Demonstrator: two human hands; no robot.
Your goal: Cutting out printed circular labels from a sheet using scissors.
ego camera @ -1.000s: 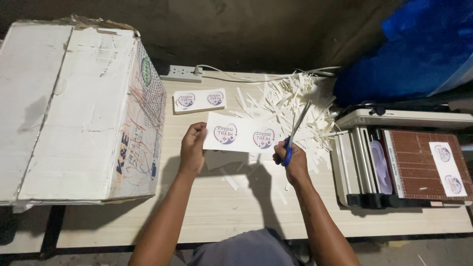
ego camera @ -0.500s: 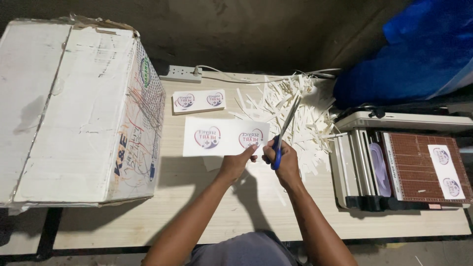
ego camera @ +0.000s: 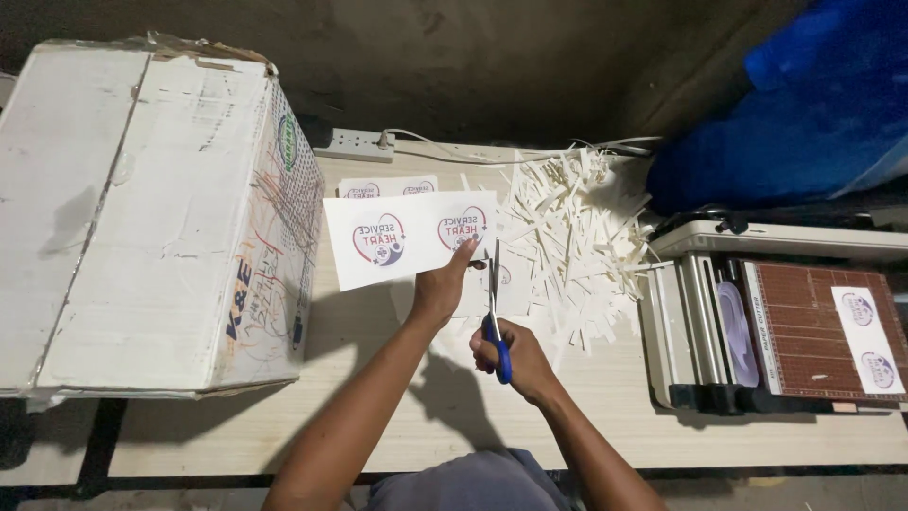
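The left hand (ego camera: 440,289) pinches the lower right edge of a glossy white label sheet (ego camera: 407,237), whose right end hides behind those fingers. The right hand (ego camera: 515,355) grips blue-handled scissors (ego camera: 495,303), thin blades upright just beside the left fingertips, against a heap of curled paper strips (ego camera: 572,241).

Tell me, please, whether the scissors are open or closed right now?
Closed, or nearly: the scissors in the right hand show one thin upright line of blade beside the printed sheet, with no gap visible.

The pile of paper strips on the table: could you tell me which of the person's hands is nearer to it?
Right. The right hand, holding the scissors, is just left of the pile of paper strips. The left hand grips the printed sheet farther left.
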